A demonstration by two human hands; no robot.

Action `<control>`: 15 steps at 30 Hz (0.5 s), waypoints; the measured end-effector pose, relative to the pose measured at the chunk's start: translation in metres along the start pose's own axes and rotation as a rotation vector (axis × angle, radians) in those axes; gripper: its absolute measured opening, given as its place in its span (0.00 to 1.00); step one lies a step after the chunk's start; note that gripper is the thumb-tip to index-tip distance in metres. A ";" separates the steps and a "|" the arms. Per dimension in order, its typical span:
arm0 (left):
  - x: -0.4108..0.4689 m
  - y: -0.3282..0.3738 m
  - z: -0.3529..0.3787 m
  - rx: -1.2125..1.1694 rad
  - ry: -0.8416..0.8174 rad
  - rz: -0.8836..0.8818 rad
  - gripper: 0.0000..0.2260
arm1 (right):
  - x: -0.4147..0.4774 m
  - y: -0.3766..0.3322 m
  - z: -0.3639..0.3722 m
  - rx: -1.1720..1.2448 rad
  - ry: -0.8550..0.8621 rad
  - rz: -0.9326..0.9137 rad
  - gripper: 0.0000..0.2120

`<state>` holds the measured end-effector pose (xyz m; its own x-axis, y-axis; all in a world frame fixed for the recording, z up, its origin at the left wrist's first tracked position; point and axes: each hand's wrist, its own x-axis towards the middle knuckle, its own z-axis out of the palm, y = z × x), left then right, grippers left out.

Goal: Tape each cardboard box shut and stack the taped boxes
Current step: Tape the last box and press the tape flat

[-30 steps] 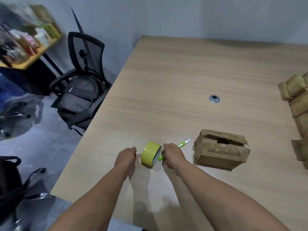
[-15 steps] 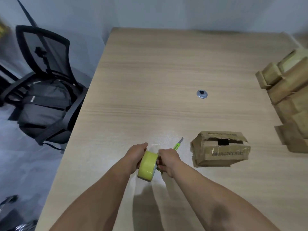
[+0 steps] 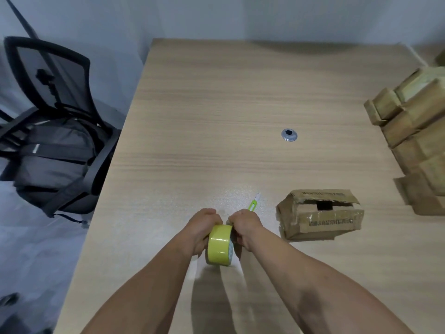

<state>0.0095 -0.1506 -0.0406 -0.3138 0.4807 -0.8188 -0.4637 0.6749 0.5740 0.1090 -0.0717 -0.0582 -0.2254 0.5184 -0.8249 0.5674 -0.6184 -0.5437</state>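
Head view.

- Lower centre of frame: left hand point(image 3: 201, 227) curled around the yellow tape roll point(image 3: 219, 244), gripping its left side. The roll stands on edge above the table point(image 3: 216, 104). Cannot tell whether it touches the surface.
- Right hand point(image 3: 244, 227) clenched just right of the roll, against its upper right edge. It holds a green utility knife point(image 3: 252, 204), whose tip sticks out past the knuckles toward the upper right. Cannot tell whether this hand also pinches a tape end.
- Right of the hands, near but apart: one cardboard box point(image 3: 320, 215) lying on the table, worn, top flaps partly open with a dark gap showing, printed strip on the facing side.
- Right edge of frame: stack of boxes point(image 3: 419, 131), several high, well apart from the single box.
- Centre right: round metal grommet point(image 3: 289, 135) set in the tabletop.
- Left of frame, off the table: black mesh office chair point(image 3: 48, 75) with a grey backpack point(image 3: 53, 160) on its seat.
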 end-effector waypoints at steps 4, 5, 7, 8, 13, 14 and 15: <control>-0.006 0.002 0.002 -0.010 0.042 0.018 0.05 | -0.013 0.002 0.003 0.051 0.074 -0.115 0.09; -0.006 0.003 0.002 -0.010 0.059 0.036 0.04 | -0.018 0.000 0.002 0.046 0.072 -0.151 0.08; -0.006 0.005 0.002 0.009 0.084 0.109 0.04 | -0.025 -0.002 -0.001 0.037 0.056 -0.222 0.06; -0.006 0.006 0.004 0.020 0.099 0.151 0.04 | -0.028 -0.003 -0.005 0.038 0.052 -0.252 0.06; -0.016 0.019 0.015 0.036 0.204 0.328 0.05 | -0.041 -0.013 -0.028 -0.013 0.104 -0.361 0.13; -0.018 0.020 0.017 0.029 0.204 0.352 0.05 | -0.044 -0.015 -0.033 -0.004 0.119 -0.378 0.14; -0.022 0.022 0.019 0.029 0.202 0.375 0.05 | -0.049 -0.019 -0.039 0.002 0.116 -0.395 0.14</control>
<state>0.0225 -0.1356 -0.0093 -0.6137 0.5786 -0.5372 -0.2639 0.4910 0.8303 0.1406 -0.0621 -0.0014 -0.3346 0.7792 -0.5300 0.4540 -0.3595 -0.8152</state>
